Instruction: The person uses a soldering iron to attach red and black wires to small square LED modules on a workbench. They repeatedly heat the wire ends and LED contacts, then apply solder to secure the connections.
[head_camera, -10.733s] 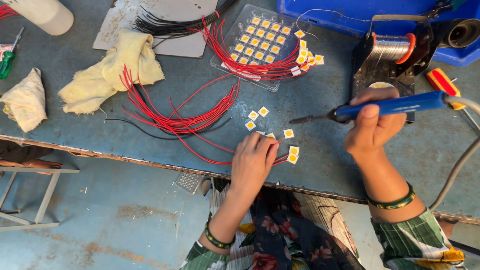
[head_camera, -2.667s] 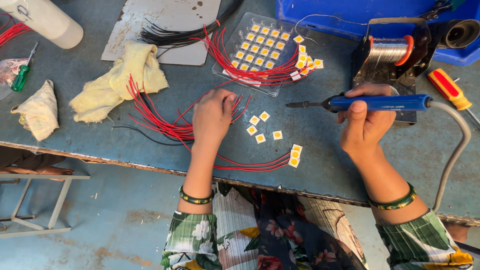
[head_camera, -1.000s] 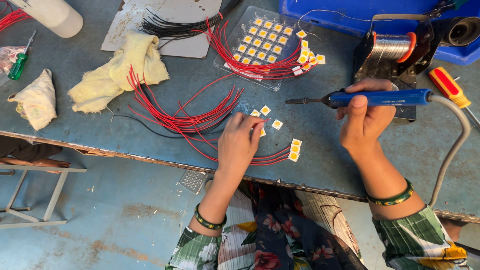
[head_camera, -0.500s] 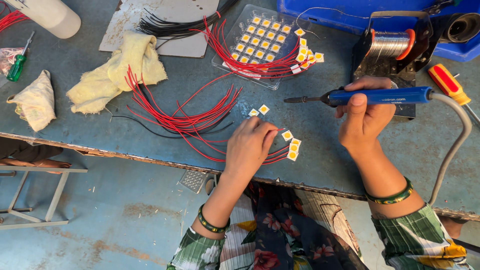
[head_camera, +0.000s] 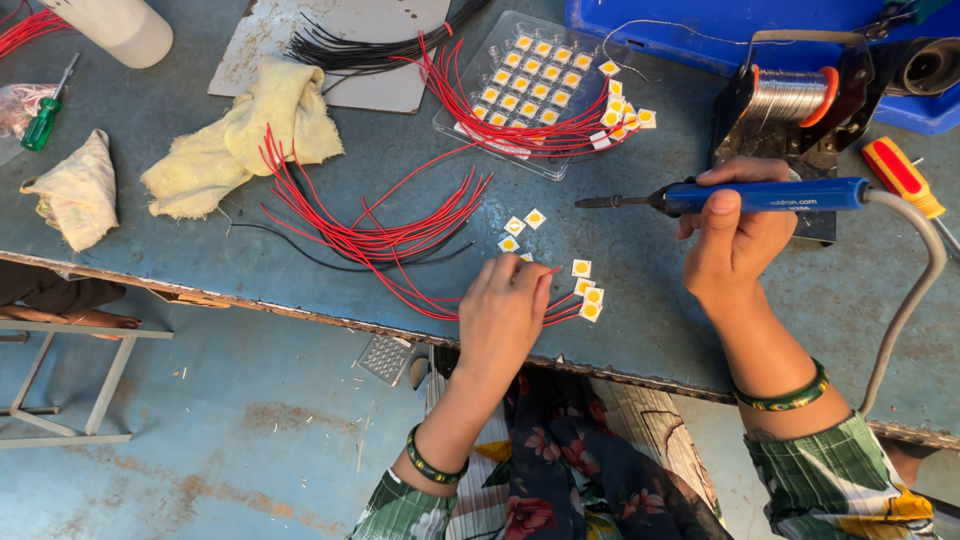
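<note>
- The left hand (head_camera: 505, 312) rests knuckles-up on the blue worktable (head_camera: 650, 320), fingers curled and pinching the end of a red wire (head_camera: 552, 270) just beside a small square LED chip (head_camera: 581, 268).
- The right hand (head_camera: 735, 235) is closed around a blue-handled soldering iron (head_camera: 760, 195) — its dark tip points left, held above the table.
- More chips (head_camera: 590, 303) lie touching red wire ends just right of the left hand; three others (head_camera: 520, 228) sit above it.
- A loose bundle of red wires (head_camera: 370, 235) fans out to the left, near a yellow cloth (head_camera: 240, 135).
- A clear tray of chips (head_camera: 530, 85) and a solder spool (head_camera: 790, 95) sit further back.
</note>
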